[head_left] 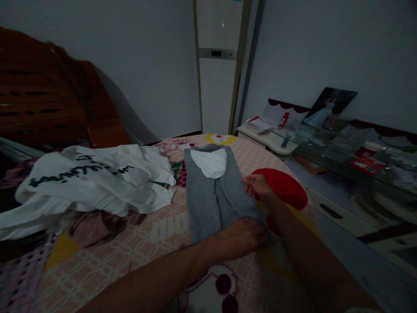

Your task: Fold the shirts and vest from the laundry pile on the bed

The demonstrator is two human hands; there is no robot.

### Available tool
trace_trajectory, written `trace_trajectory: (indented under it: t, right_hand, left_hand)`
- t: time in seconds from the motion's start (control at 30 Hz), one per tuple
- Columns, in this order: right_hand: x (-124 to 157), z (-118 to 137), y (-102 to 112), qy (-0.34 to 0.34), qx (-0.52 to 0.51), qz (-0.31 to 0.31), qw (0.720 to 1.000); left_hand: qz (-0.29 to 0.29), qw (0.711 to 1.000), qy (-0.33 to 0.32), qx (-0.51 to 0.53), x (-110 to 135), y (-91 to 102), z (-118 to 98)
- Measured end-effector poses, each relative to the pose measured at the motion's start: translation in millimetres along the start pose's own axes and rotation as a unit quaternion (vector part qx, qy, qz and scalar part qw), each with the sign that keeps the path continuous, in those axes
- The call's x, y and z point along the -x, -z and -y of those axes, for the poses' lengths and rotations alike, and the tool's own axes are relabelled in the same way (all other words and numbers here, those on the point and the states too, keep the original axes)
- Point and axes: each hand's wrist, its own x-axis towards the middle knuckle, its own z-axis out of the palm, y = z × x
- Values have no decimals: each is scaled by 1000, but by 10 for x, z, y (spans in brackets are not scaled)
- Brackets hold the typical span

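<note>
A grey garment with a white inner collar lies folded lengthwise on a patterned bedspread. My left hand reaches across and rests, fingers curled, on the garment's near right corner. My right hand pinches the garment's right edge farther up. A white shirt with black lettering lies crumpled to the left, apart from both hands.
A dark wooden headboard stands at the left. A tall white appliance is in the far corner. To the right stand a low white table and a glass-topped cabinet cluttered with small items, with floor beside the bed.
</note>
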Motion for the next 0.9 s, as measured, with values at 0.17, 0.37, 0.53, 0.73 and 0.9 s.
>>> trace_trajectory:
  t: [0.17,0.37,0.53,0.73,0.9]
  right_hand:
    - [-18,-43,53,17,28,-14,999]
    - [-47,-76,94,98,344,-92,929]
    - [18,14,-47,116,534,-61,835]
    - [-2,41,-33,89,572,-80,811]
    - [-58,-1,71,65,547,-110,827]
  left_hand:
    - [-18,997,21,66,45,-4,43]
    - [-30,982,27,183,135,81,73]
    - [-25,982,41,185,141,63,73]
    - [-3,987,17,161,110,65,19]
    - [-9,989,10,151,112,53,-30]
